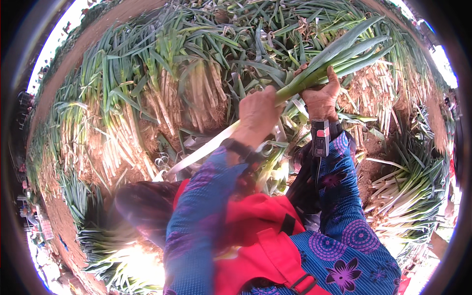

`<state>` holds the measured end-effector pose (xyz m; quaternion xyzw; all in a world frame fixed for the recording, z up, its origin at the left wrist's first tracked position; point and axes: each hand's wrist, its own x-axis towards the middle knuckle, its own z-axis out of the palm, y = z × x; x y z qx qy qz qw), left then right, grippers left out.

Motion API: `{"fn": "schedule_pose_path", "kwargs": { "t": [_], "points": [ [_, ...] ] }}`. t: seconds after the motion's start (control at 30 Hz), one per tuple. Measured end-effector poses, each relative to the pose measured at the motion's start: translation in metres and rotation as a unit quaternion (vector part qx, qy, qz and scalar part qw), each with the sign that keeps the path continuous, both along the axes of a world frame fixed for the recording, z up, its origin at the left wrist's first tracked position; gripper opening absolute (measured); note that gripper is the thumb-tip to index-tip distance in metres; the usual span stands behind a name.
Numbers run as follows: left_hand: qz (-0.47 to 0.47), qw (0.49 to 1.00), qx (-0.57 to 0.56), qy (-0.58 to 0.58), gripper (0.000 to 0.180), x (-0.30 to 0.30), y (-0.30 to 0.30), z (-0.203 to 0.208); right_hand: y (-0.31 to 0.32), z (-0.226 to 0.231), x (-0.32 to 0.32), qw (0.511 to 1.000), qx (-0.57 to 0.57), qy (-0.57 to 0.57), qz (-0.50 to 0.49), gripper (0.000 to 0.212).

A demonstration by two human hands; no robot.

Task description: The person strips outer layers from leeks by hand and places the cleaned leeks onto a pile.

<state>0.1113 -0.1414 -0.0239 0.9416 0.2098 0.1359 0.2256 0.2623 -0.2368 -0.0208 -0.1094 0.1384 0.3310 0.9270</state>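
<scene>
A long green onion (209,147) slants across in front of me, its white root end low at the left and its green leaves high at the right. My left hand (258,115), slightly blurred, is wrapped round the stalk near where white turns to green. Farther up, my right hand (322,96) holds the base of the leaves, with the thumb raised beside them and the other fingers partly hidden behind. Below the hands, loose pale leaves and stalks (275,172) lie between my knees.
Bundles of green onions with soil on their roots (118,132) stand in a wide arc ahead. Cleaner piles lie at the right (403,191) and lower left (123,260). A device (320,140) is strapped to my right wrist. Bare soil (64,221) shows at the left.
</scene>
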Motion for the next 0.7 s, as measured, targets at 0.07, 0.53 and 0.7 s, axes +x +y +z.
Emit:
{"fn": "schedule_pose_path", "kwargs": {
  "t": [0.07,0.53,0.7],
  "points": [
    [0.002,1.0,0.008,-0.001,0.029,-0.022,0.01,-0.011,-0.001,0.003,0.002,1.0,0.0,-0.004,-0.018,0.047],
    [-0.037,0.996,-0.008,0.077,0.034,-0.18,0.079,-0.015,-0.02,0.001,0.029,0.999,0.012,0.009,-0.048,0.049],
    [-0.029,0.99,-0.139,0.015,0.04,-0.188,0.067,0.006,-0.014,-0.001,0.027,0.997,0.072,-0.018,-0.011,0.047]
  ]
}}
